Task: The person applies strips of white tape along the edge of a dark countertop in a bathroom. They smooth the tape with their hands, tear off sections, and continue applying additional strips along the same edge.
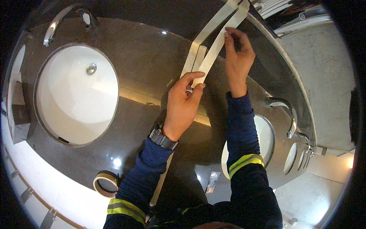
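A cream strip of masking tape (216, 46) runs slantwise from the dark backsplash towards the countertop. My left hand (183, 103), with a watch on the wrist, pinches its lower end between thumb and forefinger. Farther up, the thumb and fingertips of my right hand (240, 57) are closed at the strip's right edge. Left of it, a second tape strip (205, 35) follows the backsplash and bends onto the counter. A short tape piece (199, 57) lies between the two. Near the counter's front edge, a masking tape roll (97, 186) sits left of my left forearm.
A white oval basin (76, 103) with a chrome tap (57, 24) lies to the left in the dark countertop (141, 57). Partly behind my right forearm is another basin (267, 139), with a curved tap (291, 114). A small flat metallic-looking piece (212, 182) lies near the front.
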`<action>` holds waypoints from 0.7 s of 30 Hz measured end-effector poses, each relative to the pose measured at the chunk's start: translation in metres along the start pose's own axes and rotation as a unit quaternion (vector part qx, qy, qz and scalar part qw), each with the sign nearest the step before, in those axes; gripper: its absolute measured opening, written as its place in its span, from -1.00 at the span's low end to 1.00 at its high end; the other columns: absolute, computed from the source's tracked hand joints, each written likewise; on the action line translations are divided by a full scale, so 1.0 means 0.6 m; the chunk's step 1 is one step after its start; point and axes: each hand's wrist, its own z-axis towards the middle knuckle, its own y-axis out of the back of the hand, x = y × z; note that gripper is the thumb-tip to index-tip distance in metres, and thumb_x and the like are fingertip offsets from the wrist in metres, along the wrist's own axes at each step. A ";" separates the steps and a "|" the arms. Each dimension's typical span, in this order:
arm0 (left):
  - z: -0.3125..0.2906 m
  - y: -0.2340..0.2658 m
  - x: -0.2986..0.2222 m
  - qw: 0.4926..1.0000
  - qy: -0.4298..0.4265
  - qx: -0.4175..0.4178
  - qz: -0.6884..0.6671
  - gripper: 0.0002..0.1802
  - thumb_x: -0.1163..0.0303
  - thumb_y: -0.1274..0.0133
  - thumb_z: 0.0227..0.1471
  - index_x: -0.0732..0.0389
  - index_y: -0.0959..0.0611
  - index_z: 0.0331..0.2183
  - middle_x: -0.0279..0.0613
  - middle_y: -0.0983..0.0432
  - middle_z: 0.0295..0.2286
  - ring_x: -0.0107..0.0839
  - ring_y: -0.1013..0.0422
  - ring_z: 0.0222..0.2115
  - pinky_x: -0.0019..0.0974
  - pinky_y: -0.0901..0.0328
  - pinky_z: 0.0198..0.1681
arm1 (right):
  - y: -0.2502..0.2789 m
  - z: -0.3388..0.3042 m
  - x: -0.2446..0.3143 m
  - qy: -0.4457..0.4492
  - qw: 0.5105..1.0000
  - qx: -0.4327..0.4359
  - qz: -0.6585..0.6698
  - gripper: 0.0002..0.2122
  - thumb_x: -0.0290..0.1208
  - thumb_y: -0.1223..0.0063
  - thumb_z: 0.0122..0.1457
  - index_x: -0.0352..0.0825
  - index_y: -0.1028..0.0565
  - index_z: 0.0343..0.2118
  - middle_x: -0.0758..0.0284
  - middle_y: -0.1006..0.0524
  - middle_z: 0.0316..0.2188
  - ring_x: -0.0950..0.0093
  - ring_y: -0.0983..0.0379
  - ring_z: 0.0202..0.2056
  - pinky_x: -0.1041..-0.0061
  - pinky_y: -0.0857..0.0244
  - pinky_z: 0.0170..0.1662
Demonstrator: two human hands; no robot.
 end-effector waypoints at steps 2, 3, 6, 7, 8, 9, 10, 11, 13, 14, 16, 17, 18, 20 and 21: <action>0.000 0.000 0.002 1.000 0.012 0.001 0.018 -0.69 0.53 -0.08 0.24 0.24 -0.62 0.02 -0.34 -0.56 -0.29 -0.63 -0.38 -0.34 -0.51 -0.29 -0.21 | -0.004 -0.017 -0.007 -0.058 0.997 0.026 0.041 -0.83 -0.43 -0.19 0.24 -0.33 -0.66 -0.14 0.27 -0.68 -0.27 0.48 -0.57 -0.24 0.49 -0.40 -0.11; 0.001 -0.002 0.004 1.000 0.014 0.002 0.001 -0.69 0.53 -0.09 0.24 0.24 -0.62 0.02 -0.35 -0.56 -0.29 -0.64 -0.39 -0.34 -0.51 -0.29 -0.20 | -0.009 -0.028 -0.011 -0.072 0.995 0.038 0.062 -0.82 -0.43 -0.19 0.25 -0.34 -0.65 -0.14 0.28 -0.68 -0.27 0.52 -0.56 -0.24 0.51 -0.40 -0.11; 0.002 -0.005 0.008 1.000 0.013 0.002 -0.028 -0.70 0.51 -0.10 0.24 0.23 -0.62 0.02 -0.35 -0.56 -0.29 -0.65 -0.39 -0.32 -0.52 -0.29 -0.19 | -0.018 -0.047 -0.026 -0.115 0.986 0.061 0.105 -0.82 -0.43 -0.18 0.26 -0.38 -0.65 -0.14 0.29 -0.68 -0.26 0.55 -0.54 -0.25 0.54 -0.40 -0.10; 0.001 -0.005 0.008 1.000 0.013 0.003 -0.025 -0.69 0.51 -0.11 0.24 0.23 -0.62 0.02 -0.36 -0.56 -0.29 -0.65 -0.39 -0.32 -0.52 -0.29 -0.19 | -0.020 -0.050 -0.030 -0.135 0.982 0.066 0.111 -0.82 -0.43 -0.17 0.27 -0.39 -0.64 -0.15 0.30 -0.68 -0.25 0.55 -0.54 -0.26 0.54 -0.40 -0.10; 0.001 -0.005 0.009 1.000 0.018 0.005 -0.017 -0.69 0.50 -0.12 0.24 0.23 -0.62 0.02 -0.36 -0.56 -0.29 -0.65 -0.39 -0.31 -0.52 -0.29 -0.18 | -0.023 -0.052 -0.035 -0.127 0.983 0.063 0.118 -0.82 -0.43 -0.17 0.27 -0.39 -0.64 -0.15 0.31 -0.67 -0.26 0.55 -0.54 -0.26 0.54 -0.40 -0.12; 0.001 -0.005 0.010 1.000 0.020 0.006 -0.021 -0.69 0.50 -0.12 0.24 0.23 -0.62 0.02 -0.36 -0.56 -0.29 -0.65 -0.39 -0.31 -0.51 -0.29 -0.18 | -0.026 -0.052 -0.038 -0.125 0.983 0.059 0.119 -0.82 -0.44 -0.16 0.27 -0.39 -0.64 -0.15 0.31 -0.67 -0.27 0.56 -0.53 -0.27 0.55 -0.40 -0.13; 0.000 -0.005 0.010 0.999 0.027 0.009 -0.021 -0.69 0.49 -0.12 0.24 0.22 -0.61 0.02 -0.36 -0.56 -0.29 -0.64 -0.40 -0.31 -0.51 -0.30 -0.17 | -0.028 -0.052 -0.042 -0.131 0.983 0.054 0.115 -0.83 -0.45 -0.16 0.27 -0.40 -0.64 -0.15 0.32 -0.66 -0.28 0.56 -0.53 -0.28 0.56 -0.40 -0.15; 0.000 -0.006 0.010 0.999 0.033 0.009 -0.019 -0.69 0.49 -0.12 0.24 0.22 -0.61 0.02 -0.36 -0.56 -0.29 -0.64 -0.40 -0.30 -0.50 -0.30 -0.16 | -0.030 -0.052 -0.044 -0.139 0.979 0.055 0.136 -0.83 -0.46 -0.16 0.27 -0.39 -0.63 -0.14 0.33 -0.66 -0.29 0.57 -0.52 -0.28 0.57 -0.39 -0.16; 0.000 -0.006 0.010 0.999 0.031 0.011 -0.015 -0.69 0.48 -0.13 0.25 0.22 -0.61 0.03 -0.37 -0.56 -0.29 -0.63 -0.40 -0.30 -0.49 -0.30 -0.16 | -0.035 -0.053 -0.046 -0.165 0.970 0.056 0.167 -0.84 -0.47 -0.16 0.27 -0.39 -0.63 -0.14 0.34 -0.64 -0.30 0.59 -0.51 -0.29 0.59 -0.39 -0.19; 0.000 -0.007 0.010 1.000 0.025 0.010 -0.010 -0.69 0.48 -0.13 0.25 0.22 -0.61 0.03 -0.37 -0.56 -0.29 -0.63 -0.41 -0.30 -0.48 -0.31 -0.16 | -0.037 -0.053 -0.047 -0.170 0.968 0.057 0.173 -0.83 -0.48 -0.16 0.27 -0.39 -0.63 -0.14 0.35 -0.64 -0.30 0.60 -0.50 -0.30 0.59 -0.38 -0.21; 0.001 -0.007 0.011 0.999 0.024 0.014 -0.018 -0.70 0.48 -0.12 0.25 0.22 -0.61 0.03 -0.36 -0.56 -0.29 -0.62 -0.41 -0.29 -0.48 -0.31 -0.15 | -0.044 -0.053 -0.048 -0.176 0.966 0.058 0.181 -0.83 -0.49 -0.16 0.26 -0.39 -0.62 -0.13 0.37 -0.63 -0.31 0.62 -0.49 -0.31 0.61 -0.37 -0.24; 0.001 -0.006 0.012 0.999 0.027 0.016 -0.017 -0.70 0.48 -0.12 0.25 0.22 -0.61 0.03 -0.35 -0.56 -0.29 -0.62 -0.41 -0.29 -0.48 -0.31 -0.15 | -0.047 -0.053 -0.049 -0.167 0.966 0.055 0.188 -0.83 -0.49 -0.16 0.27 -0.38 -0.62 -0.11 0.39 -0.61 -0.33 0.63 -0.47 -0.33 0.63 -0.36 -0.26; 0.001 -0.006 0.013 0.999 0.022 0.015 -0.018 -0.70 0.49 -0.11 0.26 0.22 -0.61 0.03 -0.35 -0.56 -0.28 -0.61 -0.42 -0.28 -0.47 -0.32 -0.14 | -0.049 -0.054 -0.050 -0.163 0.967 0.051 0.190 -0.82 -0.49 -0.16 0.27 -0.38 -0.61 -0.10 0.41 -0.59 -0.35 0.64 -0.45 -0.34 0.65 -0.34 -0.27; 0.001 -0.006 0.014 1.000 0.023 0.012 -0.010 -0.70 0.50 -0.10 0.26 0.22 -0.60 0.03 -0.33 -0.57 -0.28 -0.60 -0.43 -0.26 -0.47 -0.32 -0.12 | -0.053 -0.058 -0.050 -0.155 0.969 0.041 0.188 -0.81 -0.49 -0.17 0.27 -0.38 -0.61 -0.08 0.43 -0.56 -0.37 0.65 -0.43 -0.36 0.66 -0.31 -0.30; 0.002 -0.005 0.014 1.000 0.022 0.014 -0.009 -0.70 0.50 -0.09 0.26 0.22 -0.60 0.03 -0.32 -0.57 -0.27 -0.59 -0.43 -0.25 -0.47 -0.32 -0.12 | -0.054 -0.060 -0.050 -0.150 0.971 0.036 0.182 -0.80 -0.50 -0.17 0.27 -0.37 -0.61 -0.08 0.44 -0.56 -0.37 0.65 -0.41 -0.37 0.66 -0.30 -0.31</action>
